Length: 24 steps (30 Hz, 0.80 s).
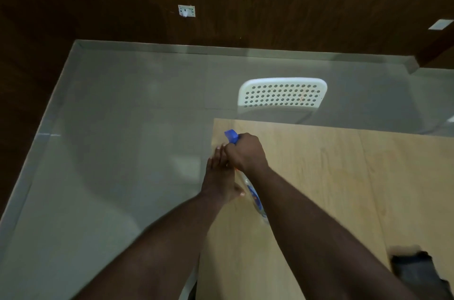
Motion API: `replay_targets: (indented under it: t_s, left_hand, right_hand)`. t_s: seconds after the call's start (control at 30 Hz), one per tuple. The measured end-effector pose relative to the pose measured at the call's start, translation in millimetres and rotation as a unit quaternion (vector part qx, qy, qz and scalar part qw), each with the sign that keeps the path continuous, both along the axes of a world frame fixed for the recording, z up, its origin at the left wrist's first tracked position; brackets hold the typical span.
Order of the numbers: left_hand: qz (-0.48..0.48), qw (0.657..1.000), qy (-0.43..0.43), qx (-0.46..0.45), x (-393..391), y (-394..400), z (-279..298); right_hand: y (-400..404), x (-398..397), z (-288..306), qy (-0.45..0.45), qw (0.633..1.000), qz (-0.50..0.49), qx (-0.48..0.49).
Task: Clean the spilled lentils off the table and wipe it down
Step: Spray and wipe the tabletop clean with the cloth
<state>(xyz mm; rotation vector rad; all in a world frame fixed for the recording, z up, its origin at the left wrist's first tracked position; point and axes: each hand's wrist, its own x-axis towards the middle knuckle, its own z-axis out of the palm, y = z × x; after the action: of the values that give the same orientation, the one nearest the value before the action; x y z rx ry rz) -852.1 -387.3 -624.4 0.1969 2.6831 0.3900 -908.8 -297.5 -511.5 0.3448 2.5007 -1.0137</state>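
A clear spray bottle (pixel 254 197) with a blue trigger head (pixel 231 136) stands near the left edge of the light wooden table (pixel 331 177). My right hand (pixel 245 152) grips the bottle's neck just below the blue head. My left hand (pixel 218 177) lies against the bottle's left side with its fingers straight, touching my right hand. No lentils show on the table surface in this view.
A white perforated chair (pixel 282 94) stands behind the table's far edge. A dark cloth (pixel 417 272) lies at the table's near right. Grey tiled floor (pixel 122 140) spreads to the left, bounded by dark wooden walls with a socket plate (pixel 186 11).
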Motion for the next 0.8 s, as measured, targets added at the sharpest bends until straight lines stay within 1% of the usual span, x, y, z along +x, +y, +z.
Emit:
replay_targets:
  t_s: [0.17,0.37,0.47,0.53,0.7,0.8]
  left_hand:
    - [0.013,1.000,0.008,0.008,1,2,4]
    - [0.034,0.999,-0.033,-0.027,2,23,22]
    - [0.035,0.998,-0.045,-0.014,2,43,29]
    - [0.010,0.999,-0.040,0.005,1,57,31]
    - [-0.092,0.994,-0.016,0.053,-12,103,29]
    - [-0.138,0.990,-0.009,0.039,-16,136,26]
  right_hand:
    - [-5,-18,-2,0.008,0.999,-0.018,0.030]
    - [15,-26,-3,0.011,0.998,-0.029,0.046]
    - [34,-28,-1,0.011,0.998,-0.047,0.050]
    - [50,-29,-3,0.007,0.996,-0.066,0.053]
    - [115,-31,-4,-0.009,0.989,-0.131,0.075]
    - [163,-29,-2,0.000,0.979,-0.182,0.087]
